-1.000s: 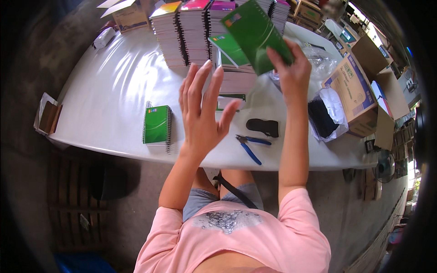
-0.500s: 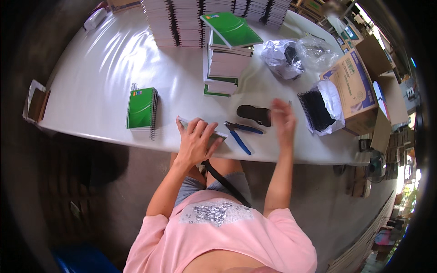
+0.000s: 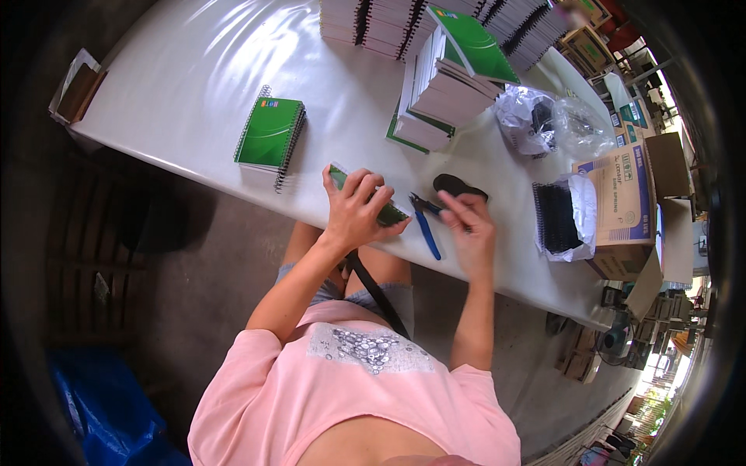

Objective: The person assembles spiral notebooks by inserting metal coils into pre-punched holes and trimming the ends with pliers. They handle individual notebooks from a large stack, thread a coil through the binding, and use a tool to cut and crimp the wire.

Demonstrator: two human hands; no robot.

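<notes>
My left hand (image 3: 357, 206) is closed around a small green spiral notebook (image 3: 392, 215), held tilted on edge near the front of the table; the fingers cover much of it. My right hand (image 3: 472, 237), slightly blurred, hovers over the handles of the blue-handled cutting pliers (image 3: 427, 233), fingers stretched out to the left. I see nothing in its fingers. Behind the pliers, a dark, flat oblong object (image 3: 460, 187) lies on the table, partly covered by the right hand. Left of my hands sits a short stack of green notebooks (image 3: 270, 133) with loose coils sticking out.
A taller, uneven pile of green-covered notebooks (image 3: 447, 97) stands behind my hands, before rows of bound stacks (image 3: 373, 31). At right are clear plastic bags (image 3: 583, 128), black binding coils (image 3: 556, 217) in white wrapping and an open cardboard box (image 3: 622, 194). The white table (image 3: 186, 101) fills the middle.
My right hand has come left and down from beside the dark oblong object to the pliers. The left hand keeps its notebook, now showing more green. The whole view has turned.
</notes>
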